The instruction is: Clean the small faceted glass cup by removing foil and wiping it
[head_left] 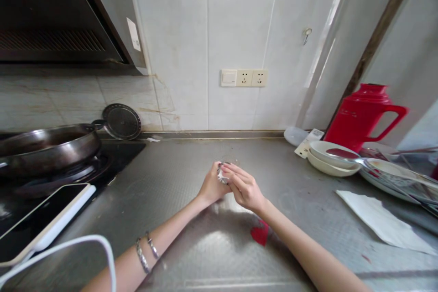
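My left hand (211,187) and my right hand (243,187) meet above the middle of the steel counter (178,182). Both are closed around a small white crumpled thing (222,177), perhaps a bit of paper or wrapper; most of it is hidden by the fingers. Bracelets sit on my left wrist (145,252). A small red scrap (260,232) lies on the counter just under my right forearm.
A dark wok (48,146) sits on the stove at left, a round lid (122,121) leaning on the wall behind it. A tablet (41,219) with a white cable lies near left. At right: stacked bowls (330,157), plates, a red jug (362,116), a white sheet (379,219).
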A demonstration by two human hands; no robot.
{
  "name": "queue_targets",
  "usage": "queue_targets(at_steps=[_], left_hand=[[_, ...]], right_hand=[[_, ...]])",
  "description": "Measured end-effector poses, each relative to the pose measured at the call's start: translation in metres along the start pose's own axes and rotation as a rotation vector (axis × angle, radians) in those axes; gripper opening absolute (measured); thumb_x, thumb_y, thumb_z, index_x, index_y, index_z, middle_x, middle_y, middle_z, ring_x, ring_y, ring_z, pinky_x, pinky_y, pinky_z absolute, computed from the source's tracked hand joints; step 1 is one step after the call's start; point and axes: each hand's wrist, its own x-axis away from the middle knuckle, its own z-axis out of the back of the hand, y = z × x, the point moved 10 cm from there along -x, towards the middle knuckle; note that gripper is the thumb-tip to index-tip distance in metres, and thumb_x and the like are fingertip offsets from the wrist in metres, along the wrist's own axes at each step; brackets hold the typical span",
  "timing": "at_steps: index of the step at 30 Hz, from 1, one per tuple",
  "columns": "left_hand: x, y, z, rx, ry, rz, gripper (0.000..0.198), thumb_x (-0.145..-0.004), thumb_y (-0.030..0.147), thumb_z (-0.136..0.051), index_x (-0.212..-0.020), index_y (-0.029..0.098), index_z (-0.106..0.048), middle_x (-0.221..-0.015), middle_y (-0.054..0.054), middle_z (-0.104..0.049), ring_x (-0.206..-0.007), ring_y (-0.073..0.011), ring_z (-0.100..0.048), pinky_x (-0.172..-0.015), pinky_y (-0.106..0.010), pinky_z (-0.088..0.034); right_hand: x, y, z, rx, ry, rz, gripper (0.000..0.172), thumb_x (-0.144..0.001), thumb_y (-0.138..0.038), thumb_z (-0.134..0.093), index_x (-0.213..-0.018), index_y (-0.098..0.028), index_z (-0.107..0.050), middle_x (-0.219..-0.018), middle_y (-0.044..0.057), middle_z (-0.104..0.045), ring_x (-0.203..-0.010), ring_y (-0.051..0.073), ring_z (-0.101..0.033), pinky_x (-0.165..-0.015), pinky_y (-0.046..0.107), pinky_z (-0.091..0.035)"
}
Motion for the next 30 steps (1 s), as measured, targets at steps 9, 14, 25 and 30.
queue_targets(at_steps=[9,14,25,30], left_hand=[[0.009,0.012,-0.016,0.2,-0.131,0.071,0.071,-0.056,0.027,-0.081,-0.116,0.018,-0.043,-0.079,0.002,-0.058,-0.058,-0.0103,-0.054,-0.047,-0.021,-0.047],[0.005,0.01,-0.01,0.246,-0.128,0.04,0.062,-0.061,0.036,-0.078,-0.11,0.018,-0.045,-0.091,-0.003,-0.062,-0.068,-0.0151,-0.06,-0.041,-0.019,-0.046],[0.005,0.027,0.001,0.121,-0.065,-0.122,0.061,-0.061,0.031,-0.08,-0.112,0.016,-0.049,-0.101,-0.006,-0.066,-0.088,-0.0193,-0.063,-0.077,-0.029,-0.048],[0.002,0.021,0.005,0.128,-0.029,-0.114,0.059,-0.061,0.028,-0.078,-0.11,0.016,-0.048,-0.104,-0.008,-0.067,-0.09,-0.0206,-0.064,-0.078,-0.03,-0.049]], right_hand=[[0.005,0.032,0.032,-0.095,0.238,-0.289,0.029,-0.094,-0.018,-0.042,-0.111,-0.023,-0.065,-0.111,0.007,-0.07,-0.104,0.022,-0.066,-0.087,0.035,-0.057],[-0.002,-0.004,0.028,-0.046,0.147,-0.004,0.038,-0.09,-0.009,-0.042,-0.123,-0.019,-0.058,-0.121,0.01,-0.065,-0.12,0.025,-0.055,-0.1,0.046,-0.049],[-0.001,0.018,0.032,-0.085,0.225,-0.163,0.033,-0.092,-0.009,-0.043,-0.116,-0.023,-0.061,-0.118,0.009,-0.066,-0.115,0.022,-0.06,-0.098,0.042,-0.052],[-0.001,0.002,0.019,-0.077,0.14,-0.033,0.041,-0.09,-0.006,-0.043,-0.125,-0.021,-0.055,-0.124,0.01,-0.063,-0.122,0.023,-0.054,-0.101,0.045,-0.049]])
